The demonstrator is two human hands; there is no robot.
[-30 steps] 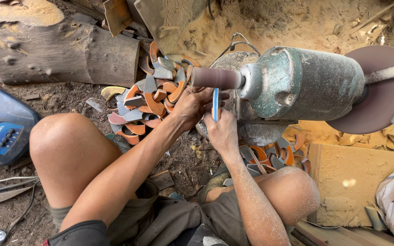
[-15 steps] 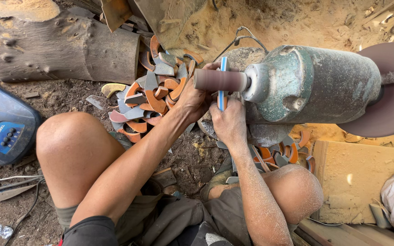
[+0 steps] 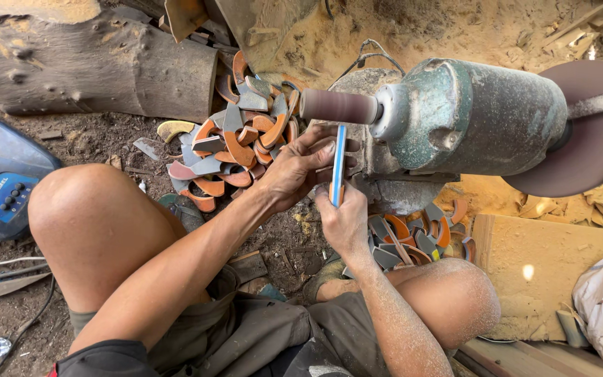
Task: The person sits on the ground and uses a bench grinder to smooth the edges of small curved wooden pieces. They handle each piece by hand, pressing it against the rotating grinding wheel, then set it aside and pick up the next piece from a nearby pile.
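Head view: both hands, left hand [image 3: 294,171] and right hand [image 3: 342,222], pinch a thin blue strip [image 3: 338,164], fingers clamped on it. Since a second ago it has risen, its far end now touching the sanding drum [image 3: 340,107]; sanding looks underway.

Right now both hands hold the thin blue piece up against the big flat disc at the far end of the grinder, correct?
Not the disc. In the head view, the left hand and right hand hold the thin blue piece against the small sanding drum; the big flat disc is untouched.
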